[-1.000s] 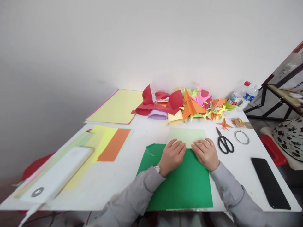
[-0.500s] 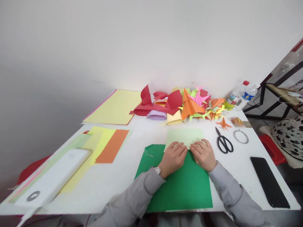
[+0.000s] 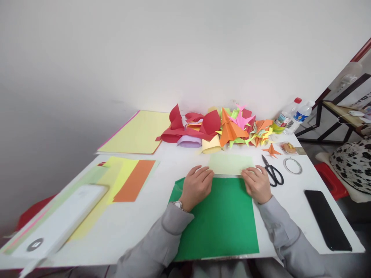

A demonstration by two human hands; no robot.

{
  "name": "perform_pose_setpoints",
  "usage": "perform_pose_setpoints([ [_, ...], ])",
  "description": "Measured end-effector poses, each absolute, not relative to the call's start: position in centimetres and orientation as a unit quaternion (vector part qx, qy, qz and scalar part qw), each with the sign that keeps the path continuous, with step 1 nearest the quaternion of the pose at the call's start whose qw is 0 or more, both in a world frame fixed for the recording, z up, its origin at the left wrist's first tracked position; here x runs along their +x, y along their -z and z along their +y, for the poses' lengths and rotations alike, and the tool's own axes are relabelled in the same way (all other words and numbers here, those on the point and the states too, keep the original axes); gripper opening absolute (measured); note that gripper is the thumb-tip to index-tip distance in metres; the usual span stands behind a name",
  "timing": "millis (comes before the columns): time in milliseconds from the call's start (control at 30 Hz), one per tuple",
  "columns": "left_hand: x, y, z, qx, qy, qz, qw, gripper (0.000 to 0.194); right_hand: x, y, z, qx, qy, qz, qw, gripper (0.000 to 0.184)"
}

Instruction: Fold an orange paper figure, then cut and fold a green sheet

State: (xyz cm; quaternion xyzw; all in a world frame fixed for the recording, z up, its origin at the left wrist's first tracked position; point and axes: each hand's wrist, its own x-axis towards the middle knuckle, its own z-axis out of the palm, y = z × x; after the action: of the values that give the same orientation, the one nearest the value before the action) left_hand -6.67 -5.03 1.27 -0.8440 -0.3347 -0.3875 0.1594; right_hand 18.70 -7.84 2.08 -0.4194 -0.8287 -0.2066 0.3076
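A pale green sheet of paper (image 3: 230, 163) lies folded on the white table (image 3: 139, 220), partly over the top edge of a dark green sheet (image 3: 220, 220). My left hand (image 3: 196, 186) rests at the paper's near left corner, fingers flat and slightly spread. At the paper's near right corner lies my right hand (image 3: 256, 184), fingers pressed down on its edge. Both hands lie on the fold line with nothing gripped in them.
Black scissors (image 3: 273, 173) and a tape ring (image 3: 292, 165) lie right of my right hand, a black phone (image 3: 327, 219) nearer. A heap of folded coloured paper (image 3: 226, 129) and two bottles (image 3: 292, 114) stand at the back. Coloured sheets (image 3: 130, 177) and a white device (image 3: 63, 218) lie left.
My hands have slid apart along the pale green paper's near edge, from its middle out to its two corners. The paper now looks narrower front to back.
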Motion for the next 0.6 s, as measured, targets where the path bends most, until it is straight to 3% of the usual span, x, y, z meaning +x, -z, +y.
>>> perform_pose_setpoints([
  [367, -8.7, -1.5, -3.9, -0.794, 0.443, -0.369, 0.193, 0.029, 19.9, -2.3, -7.6, -0.434, 0.219, -0.805, 0.339, 0.033],
  [600, -5.0, -1.5, -6.2, -0.858, 0.408, -0.272, 0.155, 0.023, 17.8, -1.7, -8.1, -0.358, 0.190, -0.860, 0.310, 0.029],
])
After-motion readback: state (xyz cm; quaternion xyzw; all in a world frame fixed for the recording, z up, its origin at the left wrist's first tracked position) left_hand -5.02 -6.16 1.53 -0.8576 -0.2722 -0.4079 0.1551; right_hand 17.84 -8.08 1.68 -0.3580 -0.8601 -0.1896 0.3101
